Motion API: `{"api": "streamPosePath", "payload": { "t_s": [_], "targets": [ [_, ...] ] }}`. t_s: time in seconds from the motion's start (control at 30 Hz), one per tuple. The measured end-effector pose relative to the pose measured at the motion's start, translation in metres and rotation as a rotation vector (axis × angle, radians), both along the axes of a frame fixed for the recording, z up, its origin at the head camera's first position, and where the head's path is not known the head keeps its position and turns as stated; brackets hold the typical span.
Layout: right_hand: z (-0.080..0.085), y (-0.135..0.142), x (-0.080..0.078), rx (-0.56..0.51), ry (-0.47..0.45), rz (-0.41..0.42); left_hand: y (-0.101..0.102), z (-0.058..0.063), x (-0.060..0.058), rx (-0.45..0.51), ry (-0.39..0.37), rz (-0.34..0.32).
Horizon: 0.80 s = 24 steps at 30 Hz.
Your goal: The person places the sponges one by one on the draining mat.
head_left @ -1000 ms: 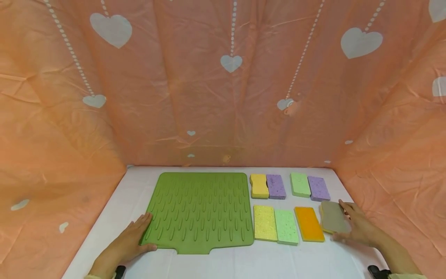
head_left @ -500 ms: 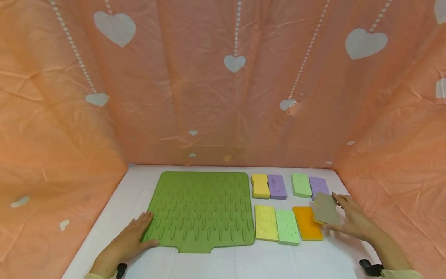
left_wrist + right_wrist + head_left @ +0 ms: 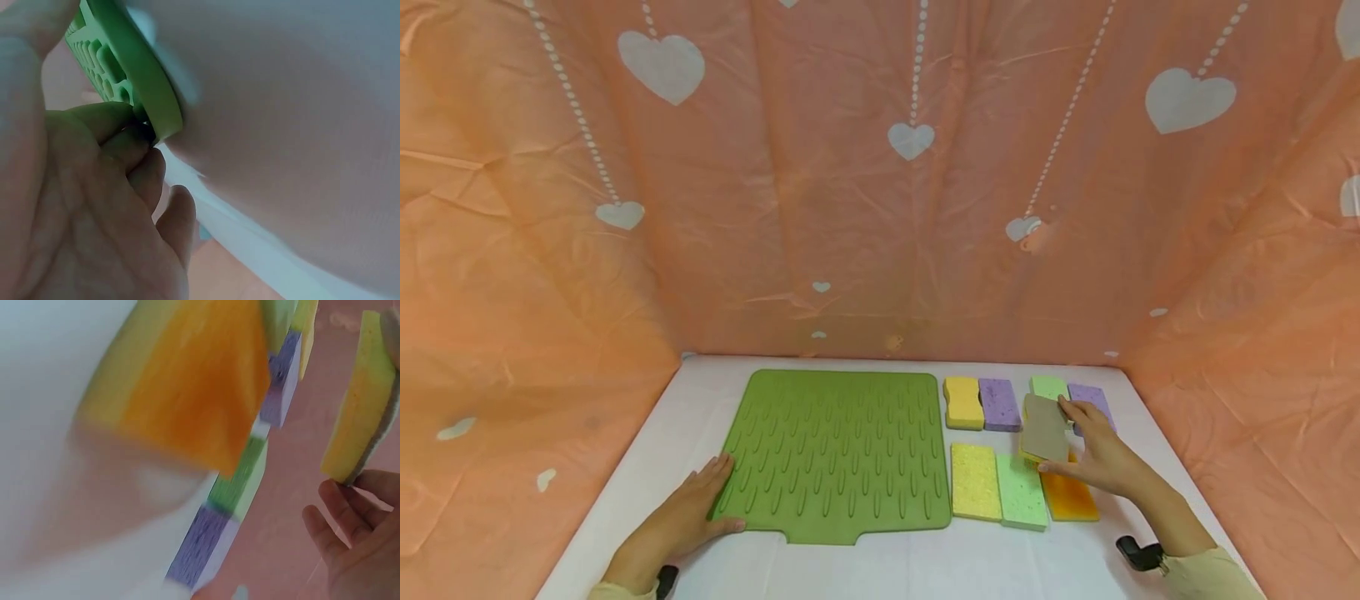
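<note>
A yellow scouring sponge with a grey face (image 3: 1047,427) is raised over the table, its edges pinched between the thumb and fingers of my right hand (image 3: 1099,454). In the right wrist view this sponge (image 3: 359,403) stands tilted, yellow side to the left. Beneath it in the head view lie an orange sponge (image 3: 1071,500) and a pale green sponge (image 3: 1024,496), both partly covered. My left hand (image 3: 685,512) rests at the near left corner of a green ribbed mat (image 3: 838,450), its fingertips at the mat's side edge.
Left of the pale green sponge lies a light yellow sponge (image 3: 976,481). Behind are a notched yellow sponge (image 3: 964,404), a purple sponge (image 3: 999,405), another green sponge (image 3: 1049,386) and a second purple one. An orange curtain with hearts (image 3: 865,250) encloses the white table.
My right hand has lifted the grey-faced scouring sponge from the right end of the row and carried it left over the orange and green sponges. The left hand stays at the mat.
</note>
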State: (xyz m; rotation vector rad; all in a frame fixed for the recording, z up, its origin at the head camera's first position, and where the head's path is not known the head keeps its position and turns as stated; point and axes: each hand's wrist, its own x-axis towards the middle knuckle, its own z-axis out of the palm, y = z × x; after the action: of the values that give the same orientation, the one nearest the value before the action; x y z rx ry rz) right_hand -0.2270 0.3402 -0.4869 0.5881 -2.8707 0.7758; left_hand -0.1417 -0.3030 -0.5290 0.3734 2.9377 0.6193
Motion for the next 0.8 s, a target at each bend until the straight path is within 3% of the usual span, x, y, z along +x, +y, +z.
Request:
{"api": "streamPosePath", "payload": {
  "t_s": [0.23,0.43,0.6,0.8],
  "targets": [
    [-0.003,-0.036,-0.011,-0.006,-0.036,0.023,0.002,-0.001,-0.002,0.007,-0.016,0.011],
    [-0.005,-0.069,-0.021,-0.025,-0.016,0.078,0.004,0.001,-0.003,-0.007,0.002,-0.014],
    [-0.007,-0.095,-0.029,-0.056,0.029,0.127,0.005,0.001,-0.004,0.002,-0.028,-0.004],
    [-0.006,-0.121,-0.037,-0.064,0.024,0.137,0.005,0.002,-0.004,0.015,-0.032,-0.003]
  ]
}}
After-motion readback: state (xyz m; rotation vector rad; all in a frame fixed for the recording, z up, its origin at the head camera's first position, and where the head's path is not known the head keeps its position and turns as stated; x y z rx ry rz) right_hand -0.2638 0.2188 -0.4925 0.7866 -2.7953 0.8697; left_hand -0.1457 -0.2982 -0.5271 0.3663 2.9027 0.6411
